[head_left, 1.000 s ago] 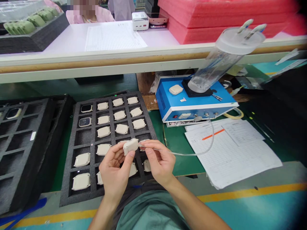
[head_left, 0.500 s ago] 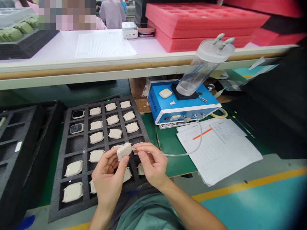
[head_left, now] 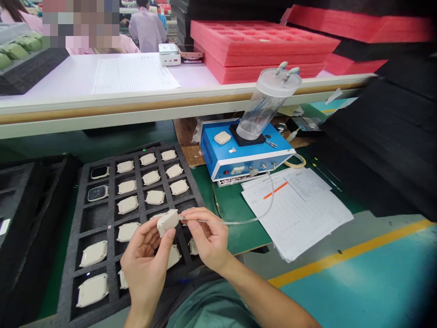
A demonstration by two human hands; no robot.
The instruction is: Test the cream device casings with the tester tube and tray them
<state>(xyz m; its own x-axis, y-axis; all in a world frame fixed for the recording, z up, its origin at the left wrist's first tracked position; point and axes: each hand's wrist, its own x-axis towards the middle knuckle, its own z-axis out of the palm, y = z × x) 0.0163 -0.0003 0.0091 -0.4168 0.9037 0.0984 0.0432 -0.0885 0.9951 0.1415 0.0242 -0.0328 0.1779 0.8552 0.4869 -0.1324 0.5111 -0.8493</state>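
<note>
Between the thumb and fingers of my left hand (head_left: pixel 148 255) is a cream watch case (head_left: pixel 168 222), tilted above the foam tray. My right hand (head_left: pixel 207 234) pinches the end of a clear thin tube (head_left: pixel 247 222), its tip close against the case's right edge; whether it enters the case I cannot tell. The tube curves back to the front of a blue machine box (head_left: pixel 251 160). Under my hands lies a dark grey foam tray (head_left: pixel 114 255) with cream watch cases in most compartments. Two at its far left show dark screens.
On the blue box stand a clear cylinder (head_left: pixel 257 111) and another watch case (head_left: pixel 222 137). Papers (head_left: pixel 300 218) with an orange stick (head_left: pixel 276 190) lie to the right. A shelf (head_left: pixel 136 109) crosses behind, bearing red foam trays (head_left: pixel 235 54). More black trays (head_left: pixel 20 237) are at left.
The whole view has shifted, so the scene sits slightly further left and the shelf lower. Both hands keep the same hold on the watch case and tube.
</note>
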